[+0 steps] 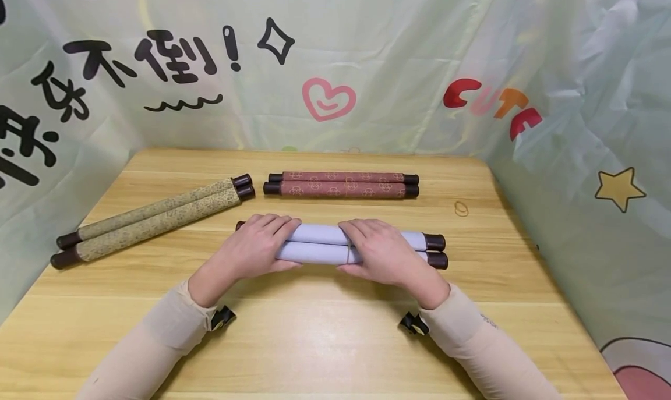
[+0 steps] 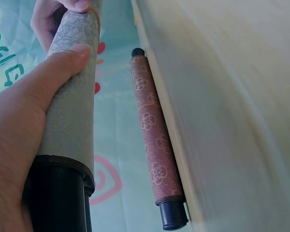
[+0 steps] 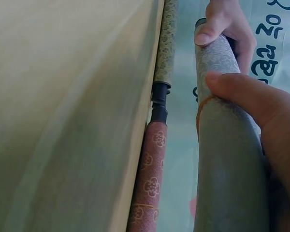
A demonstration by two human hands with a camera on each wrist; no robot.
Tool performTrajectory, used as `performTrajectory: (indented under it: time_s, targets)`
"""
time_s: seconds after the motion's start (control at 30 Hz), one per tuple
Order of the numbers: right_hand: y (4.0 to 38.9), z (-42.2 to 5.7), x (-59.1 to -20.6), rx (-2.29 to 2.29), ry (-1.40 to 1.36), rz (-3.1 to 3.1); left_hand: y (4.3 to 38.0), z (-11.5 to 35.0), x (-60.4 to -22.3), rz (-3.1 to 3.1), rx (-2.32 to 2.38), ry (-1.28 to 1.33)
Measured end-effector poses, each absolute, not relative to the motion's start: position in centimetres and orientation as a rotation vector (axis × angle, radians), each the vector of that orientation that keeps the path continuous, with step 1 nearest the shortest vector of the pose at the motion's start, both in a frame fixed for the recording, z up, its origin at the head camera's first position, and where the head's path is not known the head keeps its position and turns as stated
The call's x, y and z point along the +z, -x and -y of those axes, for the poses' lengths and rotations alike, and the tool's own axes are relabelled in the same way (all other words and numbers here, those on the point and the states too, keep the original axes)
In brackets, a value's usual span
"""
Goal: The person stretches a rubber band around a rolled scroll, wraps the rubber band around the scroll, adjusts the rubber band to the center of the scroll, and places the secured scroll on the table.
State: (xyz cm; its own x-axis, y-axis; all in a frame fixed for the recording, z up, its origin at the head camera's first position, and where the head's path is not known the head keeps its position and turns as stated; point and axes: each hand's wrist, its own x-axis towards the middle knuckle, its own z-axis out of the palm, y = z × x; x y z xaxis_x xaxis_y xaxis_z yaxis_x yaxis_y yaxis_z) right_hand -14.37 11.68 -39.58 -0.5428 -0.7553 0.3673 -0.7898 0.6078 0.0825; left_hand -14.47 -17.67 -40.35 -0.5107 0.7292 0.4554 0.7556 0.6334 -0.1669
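A pale blue scroll (image 1: 314,252), rolled from both ends into two parallel rolls with dark end caps, lies crosswise in front of me. My left hand (image 1: 257,247) grips its left part, thumb on the near side and fingers over the far side. Nearer the other end, my right hand (image 1: 385,253) holds it the same way. A thin rubber band (image 1: 349,252) circles the rolls beside the right hand's fingertips. In the right wrist view, this band (image 3: 201,112) passes round the patterned scroll (image 3: 229,164) close to the thumb. Palms hide parts of the rolls.
A red flowered scroll (image 1: 341,189) with dark caps lies behind, its band in place. To the left, a yellow-green patterned scroll (image 1: 157,220) rests at a slant. A loose rubber band (image 1: 461,208) is at the right on the wooden table (image 1: 325,342). Printed cloth (image 1: 398,56) encloses the table.
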Motion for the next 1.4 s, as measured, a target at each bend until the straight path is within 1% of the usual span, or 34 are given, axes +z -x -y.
performTrajectory:
  time_s: [0.3, 0.73, 1.4]
  targets:
    - [14.4, -11.7, -39.4, 0.187, -1.297, 2.552, 14.5, 17.4, -40.5, 2.385, -0.072, 1.185]
    - [15.3, -14.7, -37.7, 0.199, -1.174, 2.666, 15.1, 18.2, -40.1, 2.432, -0.084, 1.122]
    - [16.4, -17.1, -37.1, 0.244, -1.166, 2.596, 15.3, 19.3, -39.3, 2.471, -0.167, 1.057]
